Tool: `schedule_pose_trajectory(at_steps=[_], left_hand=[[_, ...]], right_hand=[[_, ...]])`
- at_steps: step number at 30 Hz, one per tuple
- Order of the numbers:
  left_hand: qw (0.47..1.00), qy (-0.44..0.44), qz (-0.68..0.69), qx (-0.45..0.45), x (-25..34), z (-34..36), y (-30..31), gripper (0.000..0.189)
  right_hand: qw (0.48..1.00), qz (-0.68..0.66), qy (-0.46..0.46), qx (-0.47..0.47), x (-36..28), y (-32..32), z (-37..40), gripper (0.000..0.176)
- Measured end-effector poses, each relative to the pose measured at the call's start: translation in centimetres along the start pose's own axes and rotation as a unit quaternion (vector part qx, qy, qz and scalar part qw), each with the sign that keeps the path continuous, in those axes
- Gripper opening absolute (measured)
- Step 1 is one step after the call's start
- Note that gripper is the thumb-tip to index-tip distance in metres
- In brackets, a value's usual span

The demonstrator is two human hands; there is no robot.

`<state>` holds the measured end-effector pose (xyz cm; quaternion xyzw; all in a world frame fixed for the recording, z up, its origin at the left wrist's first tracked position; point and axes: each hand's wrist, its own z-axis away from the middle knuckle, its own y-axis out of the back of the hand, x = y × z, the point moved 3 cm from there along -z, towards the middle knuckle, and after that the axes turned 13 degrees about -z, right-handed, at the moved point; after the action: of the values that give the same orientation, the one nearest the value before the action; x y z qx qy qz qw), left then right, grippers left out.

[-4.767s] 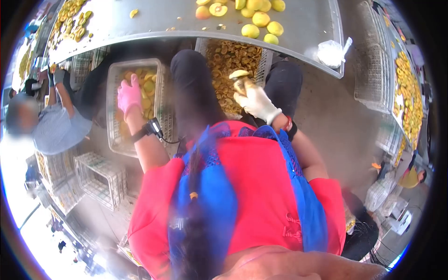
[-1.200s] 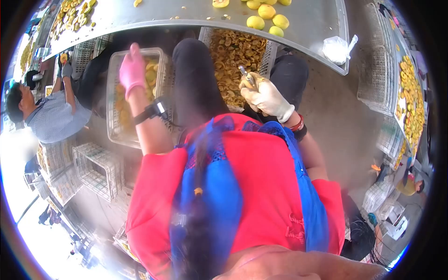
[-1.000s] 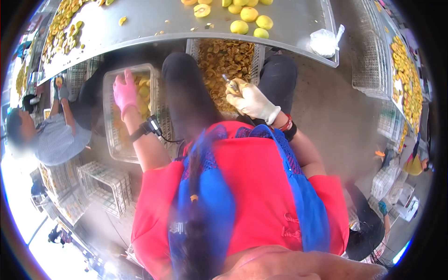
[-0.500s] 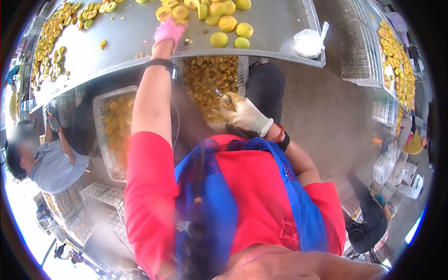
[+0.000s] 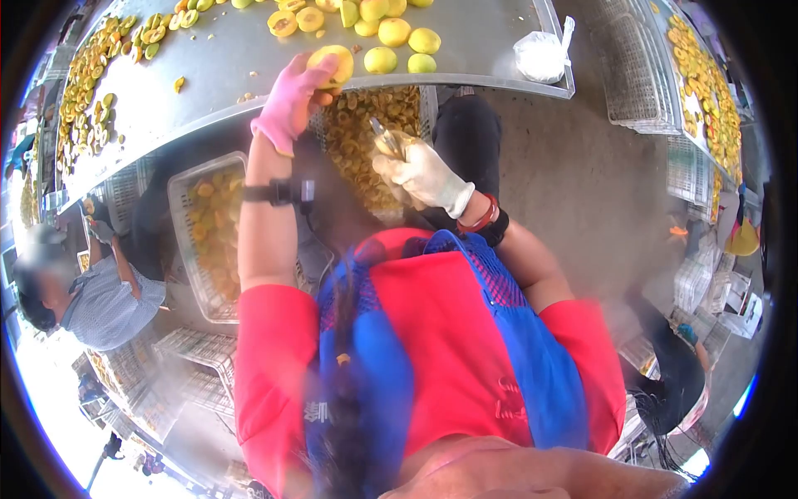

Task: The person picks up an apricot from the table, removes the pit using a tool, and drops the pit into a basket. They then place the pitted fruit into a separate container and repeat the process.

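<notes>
My left hand (image 5: 293,98), in a pink glove, is closed on a yellow peach (image 5: 333,66) at the front edge of the metal table (image 5: 249,58). In a whitish work glove, my right hand (image 5: 420,170) grips a small pointed metal tool (image 5: 387,137), its tip angled up and to the left. That hand hangs above a crate of brownish-yellow fruit pieces (image 5: 366,121) below the table edge. Whole yellow-green peaches (image 5: 381,60) lie on the table to the right of my left hand, and cut halves (image 5: 283,23) are just beyond it.
A tied white plastic bag (image 5: 540,56) rests near the table's right corner. More cut fruit (image 5: 83,75) spreads along the left. A white crate of fruit (image 5: 208,241) stands left of my legs. Another person (image 5: 112,299) works at far left; stacked crates (image 5: 636,83) stand right.
My left hand has drawn back from the cut halves toward me and now has a peach. My right hand has shifted slightly up and left with the tool.
</notes>
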<state>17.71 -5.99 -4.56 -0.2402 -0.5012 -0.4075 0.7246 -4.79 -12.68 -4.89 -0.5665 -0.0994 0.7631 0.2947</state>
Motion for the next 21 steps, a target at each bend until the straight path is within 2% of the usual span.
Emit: schedule_pose_trajectory(at_steps=[1, 2, 6, 9, 12, 16, 18, 21], left_hand=[[0.999, -0.003, 0.039, 0.003, 0.1, 1.2, -0.6, 0.048], [0.997, -0.017, 0.07, -0.006, -0.2, 2.0, -1.2, 0.043], [0.986, -0.093, 0.137, 0.017, -0.2, 5.2, -4.0, 0.042], [0.989, -0.097, 0.109, -0.029, -0.6, 6.0, -4.8, 0.046], [0.983, -0.124, 0.131, -0.026, -0.7, 6.3, -5.8, 0.035], [0.975, -0.131, 0.176, -0.033, -0.6, 6.8, -6.9, 0.026], [0.975, -0.163, 0.147, -0.021, -0.7, 6.9, -7.3, 0.026], [0.973, -0.202, 0.113, 0.001, -0.8, 7.1, -7.9, 0.027]], right_hand=[[0.999, -0.045, -0.003, 0.002, -0.2, -0.5, 0.1, 0.011], [0.999, -0.029, 0.02, -0.016, 0.1, -0.4, -0.3, 0.011], [0.999, 0.005, -0.013, 0.032, -1.3, -1.4, 0.7, 0.012], [0.999, -0.011, 0.007, 0.053, -1.8, -2.0, 1.2, 0.012], [0.993, 0.045, 0.065, 0.086, -1.6, -1.9, 1.4, 0.012], [0.992, 0.025, 0.076, 0.094, -1.1, -1.7, 1.5, 0.012], [0.991, 0.042, 0.091, 0.088, -0.8, -1.3, 1.4, 0.011], [0.995, 0.058, 0.055, 0.066, -1.5, -1.2, 1.7, 0.011]])
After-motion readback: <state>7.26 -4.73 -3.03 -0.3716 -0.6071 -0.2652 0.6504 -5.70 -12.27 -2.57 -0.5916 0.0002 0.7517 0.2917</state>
